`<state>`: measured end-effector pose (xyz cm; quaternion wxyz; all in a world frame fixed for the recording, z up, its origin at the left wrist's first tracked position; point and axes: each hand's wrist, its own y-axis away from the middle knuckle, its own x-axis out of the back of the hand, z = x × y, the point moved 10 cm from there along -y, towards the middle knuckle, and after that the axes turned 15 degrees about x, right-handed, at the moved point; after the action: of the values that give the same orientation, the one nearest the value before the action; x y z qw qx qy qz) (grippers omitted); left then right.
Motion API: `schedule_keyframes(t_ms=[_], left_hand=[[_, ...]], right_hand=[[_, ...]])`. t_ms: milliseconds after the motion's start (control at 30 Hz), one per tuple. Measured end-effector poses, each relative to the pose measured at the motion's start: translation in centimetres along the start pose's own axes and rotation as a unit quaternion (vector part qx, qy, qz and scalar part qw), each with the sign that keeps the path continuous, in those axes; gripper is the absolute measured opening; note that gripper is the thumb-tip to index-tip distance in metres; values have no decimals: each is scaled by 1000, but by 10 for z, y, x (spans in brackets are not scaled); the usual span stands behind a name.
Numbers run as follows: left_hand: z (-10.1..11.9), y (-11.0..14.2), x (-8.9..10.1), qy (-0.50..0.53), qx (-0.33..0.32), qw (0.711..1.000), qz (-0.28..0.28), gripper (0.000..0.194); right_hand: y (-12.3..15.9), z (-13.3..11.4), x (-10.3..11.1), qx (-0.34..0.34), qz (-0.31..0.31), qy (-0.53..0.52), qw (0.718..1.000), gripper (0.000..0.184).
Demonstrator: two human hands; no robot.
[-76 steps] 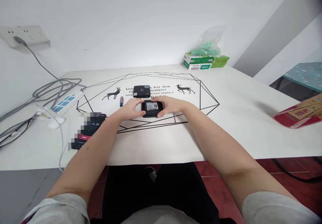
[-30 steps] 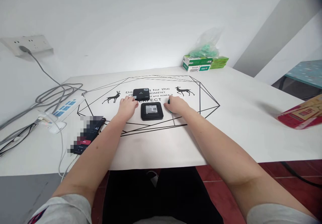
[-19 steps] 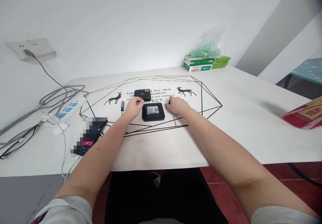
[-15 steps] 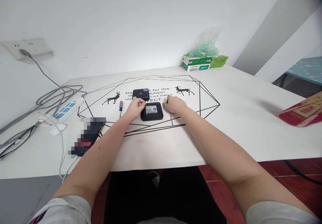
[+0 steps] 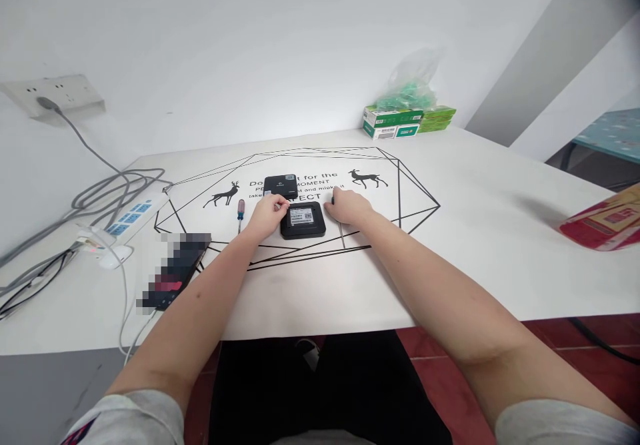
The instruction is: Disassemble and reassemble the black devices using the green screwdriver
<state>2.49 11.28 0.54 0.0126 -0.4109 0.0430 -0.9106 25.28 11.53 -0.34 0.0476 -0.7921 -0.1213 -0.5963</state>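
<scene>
A black square case (image 5: 303, 234) lies between my hands, with a white printed label (image 5: 301, 216) in its recess. My left hand (image 5: 269, 217) is at its upper left corner, thumb and fingers pinched together; whatever is between them is too small to make out. My right hand (image 5: 352, 206) rests on the mat to the right of the case, fingers curled. A bit of something dark shows at its fingertips, mostly hidden. Below that hand runs a thin grey line, rod or print I cannot tell. Behind the left hand lies a flat black lid-like piece (image 5: 281, 186).
A screwdriver (image 5: 241, 209) lies left of my left hand. Nearer stands a blurred-out phone (image 5: 183, 268). A power strip (image 5: 135, 217) and coiled cables are at the left. Green boxes (image 5: 393, 117) with a plastic bag stand at the back; a red package (image 5: 603, 225) lies right.
The view has shifted very slightly. Both hands stay in nearly the same place and pose, and the black case has not visibly moved.
</scene>
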Motion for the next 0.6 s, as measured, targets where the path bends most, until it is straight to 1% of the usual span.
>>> schedule_keyframes(t_ms=[133, 267, 300, 367, 467, 600], left_hand=[[-4, -1, 7, -24, 6, 999, 25, 19], [-17, -6, 29, -69, 22, 994, 78, 26], [-22, -8, 36, -118, 29, 988, 99, 28], [-31, -10, 44, -146, 39, 983, 106, 29], [-36, -11, 43, -176, 39, 979, 91, 29], [-29, -9, 29, -214, 24, 974, 63, 29]], right_hand=[[-2, 2, -1, 1, 4, 4, 1000, 47], [-1, 2, -1, 5, 2, 7, 1000, 46], [-1, 1, -1, 5, 1, 8, 1000, 46], [1, 0, -1, 6, -1, 9, 1000, 46], [2, -1, 0, 5, -2, 11, 1000, 44], [2, -1, 0, 4, 0, 12, 1000, 44]])
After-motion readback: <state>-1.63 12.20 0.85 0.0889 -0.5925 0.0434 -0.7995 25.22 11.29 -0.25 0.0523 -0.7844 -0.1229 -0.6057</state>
